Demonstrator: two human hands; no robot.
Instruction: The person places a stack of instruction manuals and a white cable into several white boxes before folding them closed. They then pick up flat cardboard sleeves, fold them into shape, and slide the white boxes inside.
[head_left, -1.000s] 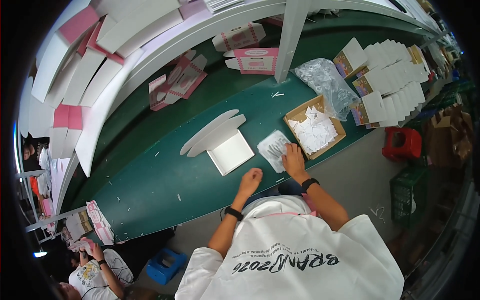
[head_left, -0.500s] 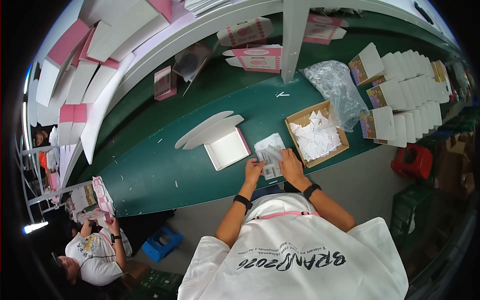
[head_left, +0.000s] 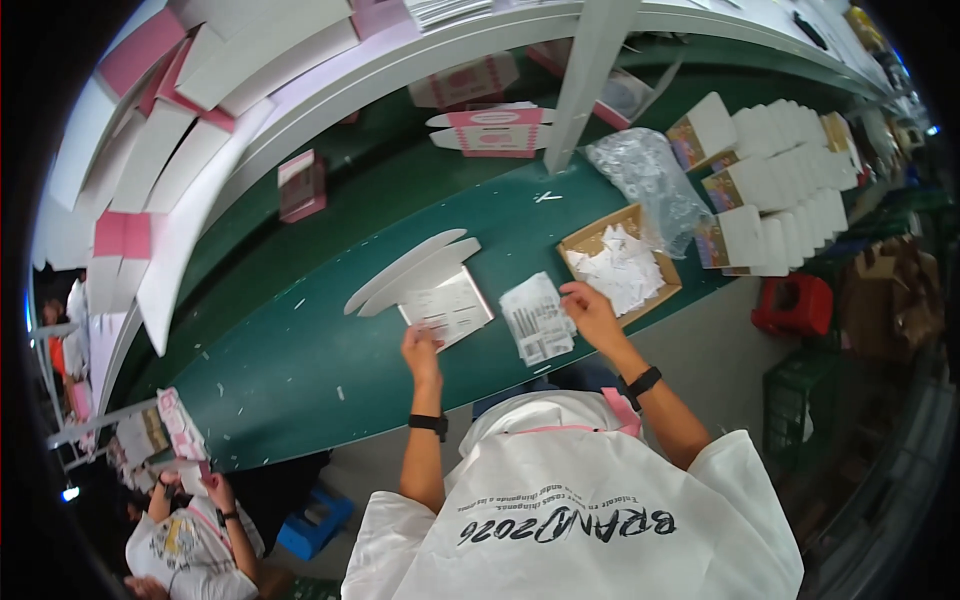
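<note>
A small white box [head_left: 482,289] with pink outer sides lies open on the green table, its long flaps folded up toward the far left. Over its inside is a thin printed sheet [head_left: 447,309], and my left hand [head_left: 422,348] pinches this at the near-left edge. To the right lies a stack of white printed slips [head_left: 538,322] with dark bars. My right hand [head_left: 594,312] is at that stack's right edge, fingers curled together; what they hold, if anything, is too small to make out.
A cardboard tray [head_left: 640,315] of white paper pieces stands right of the slips, with clear plastic bags [head_left: 648,180] behind. Several upright white cartons [head_left: 770,240] fill the far right. A metal post [head_left: 585,90] rises at the back. A co-worker [head_left: 195,530] is at lower left.
My left hand has moved left from the slips to the box, where a printed sheet now shows. My right hand has stayed beside the stack. The whole view has shifted slightly.
</note>
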